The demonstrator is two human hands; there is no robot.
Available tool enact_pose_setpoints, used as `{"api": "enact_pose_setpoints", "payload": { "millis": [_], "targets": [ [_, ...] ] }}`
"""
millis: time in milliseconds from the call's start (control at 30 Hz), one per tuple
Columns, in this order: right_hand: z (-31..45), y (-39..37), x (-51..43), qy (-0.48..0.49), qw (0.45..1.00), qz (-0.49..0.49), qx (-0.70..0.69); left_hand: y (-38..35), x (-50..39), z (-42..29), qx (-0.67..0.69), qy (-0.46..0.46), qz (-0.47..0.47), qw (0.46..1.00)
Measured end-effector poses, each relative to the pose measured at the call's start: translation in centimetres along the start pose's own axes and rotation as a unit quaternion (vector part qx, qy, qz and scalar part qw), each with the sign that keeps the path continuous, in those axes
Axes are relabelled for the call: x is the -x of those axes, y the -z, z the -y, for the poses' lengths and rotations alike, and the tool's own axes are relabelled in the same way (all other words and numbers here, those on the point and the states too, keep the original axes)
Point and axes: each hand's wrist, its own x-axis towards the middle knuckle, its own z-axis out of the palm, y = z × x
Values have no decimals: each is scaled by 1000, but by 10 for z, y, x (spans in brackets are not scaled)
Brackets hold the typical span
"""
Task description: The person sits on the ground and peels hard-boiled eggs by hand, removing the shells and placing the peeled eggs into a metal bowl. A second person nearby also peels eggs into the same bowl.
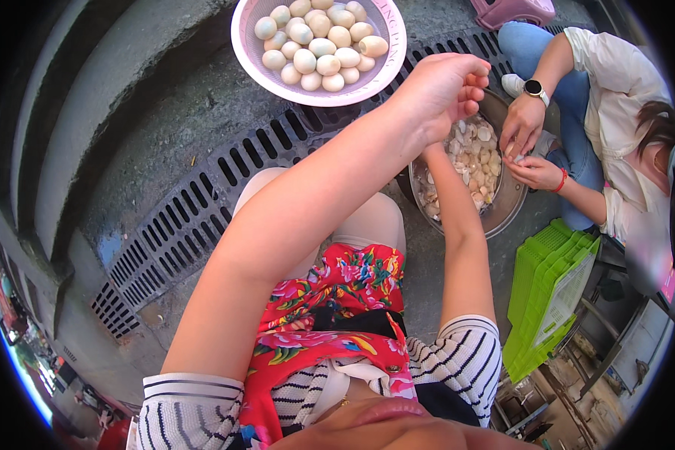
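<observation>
My left hand (458,90) is raised over the far rim of a metal basin (512,205), its fingers curled. Whether anything is in its grasp cannot be seen. My right forearm (464,242) reaches up toward the basin, and its hand is hidden behind my left wrist. Broken eggshells (472,163) fill much of the basin. Beyond my left forearm, a pink plastic colander (391,84) holds several pale eggs (322,47). One egg (373,46) at its right side appears opened at one end.
At the basin's right side, another person's hands (523,135) hold a small pale piece, possibly shell. Green plastic crates (545,298) stand at the right. A slotted drain grate (185,225) crosses the floor, with concrete steps (84,135) at left. A pink stool (512,12) is at the top.
</observation>
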Motion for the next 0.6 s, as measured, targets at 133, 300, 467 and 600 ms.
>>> {"api": "enact_pose_setpoints", "payload": {
  "millis": [133, 300, 467, 600],
  "targets": [
    [18, -12, -23, 6, 993, 116, 26, -4, 6, 3, -19, 32, 1, 999],
    [16, -12, 9, -12, 991, 136, -6, 29, -6, -23, -237, -70, 12, 969],
    [-19, 18, 77, -111, 830, 46, -545, 135, -19, -111, -899, -135, -110, 401],
    [-20, 12, 140, -56, 895, 117, -427, 203, -18, -142, -975, 40, -78, 204]
  ]
}}
